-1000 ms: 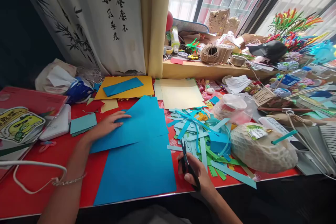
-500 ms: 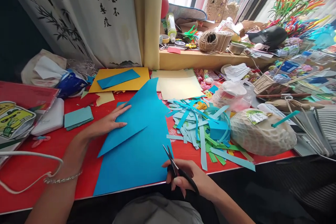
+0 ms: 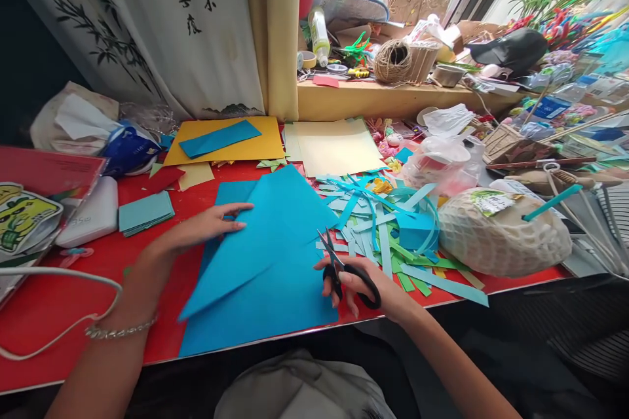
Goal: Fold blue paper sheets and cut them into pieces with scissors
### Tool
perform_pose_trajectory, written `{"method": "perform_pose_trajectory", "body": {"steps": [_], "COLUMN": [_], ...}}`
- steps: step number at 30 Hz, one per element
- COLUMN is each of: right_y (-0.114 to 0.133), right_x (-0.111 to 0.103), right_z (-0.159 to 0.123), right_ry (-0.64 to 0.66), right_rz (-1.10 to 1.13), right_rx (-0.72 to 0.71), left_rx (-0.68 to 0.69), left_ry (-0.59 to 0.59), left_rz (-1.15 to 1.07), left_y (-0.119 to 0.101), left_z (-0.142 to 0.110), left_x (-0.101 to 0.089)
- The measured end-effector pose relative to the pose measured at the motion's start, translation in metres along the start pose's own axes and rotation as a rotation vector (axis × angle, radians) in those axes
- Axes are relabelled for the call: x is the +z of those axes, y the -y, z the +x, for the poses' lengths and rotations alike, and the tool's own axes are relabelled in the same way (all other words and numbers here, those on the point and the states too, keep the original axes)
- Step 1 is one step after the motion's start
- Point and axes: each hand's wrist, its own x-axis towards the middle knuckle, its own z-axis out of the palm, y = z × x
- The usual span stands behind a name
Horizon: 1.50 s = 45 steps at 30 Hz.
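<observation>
My left hand (image 3: 219,221) lies on the left part of a loose blue paper sheet (image 3: 275,229), thumb and forefinger stretched out over it. This top sheet is turned at an angle, with a slit running in from its lower left edge. Beneath it, a larger blue sheet (image 3: 260,324) reaches almost to the table's front edge. Black-handled scissors (image 3: 337,268) are in my right hand (image 3: 366,285), blades slightly apart and pointing up and left near the top sheet's right corner. Whether the blades touch the paper, I cannot tell.
Paper strips (image 3: 363,236) lie heaped right of the sheets, beside a netted coconut with a straw (image 3: 506,236). Yellow card (image 3: 270,137) and cream paper (image 3: 334,150) lie behind. Small teal papers (image 3: 146,213) and a white cable (image 3: 59,272) are on the left.
The top blue sheet has turned and slid over the lower one, its right corner now reaching the strips. My left hand stayed on it. The scissors dipped toward the table edge, then rose again.
</observation>
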Motion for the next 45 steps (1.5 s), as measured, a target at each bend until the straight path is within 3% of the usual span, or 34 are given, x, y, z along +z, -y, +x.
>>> {"method": "perform_pose_trajectory", "body": {"steps": [2,3,6,8,11,14,18,22,35,40,45], "right_y": [0.008,0.014,0.038,0.055,0.077,0.083,0.067,0.050,0.053,0.059,0.059], "right_x": [-0.003,-0.005,-0.014,-0.018,-0.019,-0.012,0.000,0.003,-0.002,0.001,0.003], "right_z": [-0.009,-0.012,-0.009,0.006,0.045,0.098,0.167,0.208,0.226,0.228,0.227], "right_ry": [-0.002,-0.021,-0.087,-0.097,-0.071,-0.043,-0.062,0.008,0.039,0.049,0.054], "right_rz": [-0.073,-0.103,-0.159,-0.169,-0.311,-0.536,-0.843,-0.952,-1.088,-1.129,-1.176], "right_rx": [-0.053,-0.089,-0.214,-0.268,-0.320,-0.323,-0.393,-0.395,-0.308,-0.286,-0.306], "left_rx": [0.001,0.009,0.079,0.173,0.319,0.332,0.316,0.288,0.315,0.364,0.427], "left_ry": [0.083,0.041,-0.383,-0.557,-0.524,-0.504,-0.505,-0.517,-0.500,-0.477,-0.463], "left_rz": [0.145,0.221,0.458,0.577,0.725,0.795,0.851,0.909,0.982,1.000,1.070], "left_y": [0.002,0.002,0.004,0.007,0.014,0.019,0.018,0.015,0.001,-0.004,0.004], "left_z": [-0.001,-0.001,0.009,0.021,0.036,0.041,0.038,0.038,0.024,-0.002,-0.047], "left_x": [-0.003,-0.003,0.005,0.016,0.033,0.040,0.041,0.040,0.045,0.057,0.079]}}
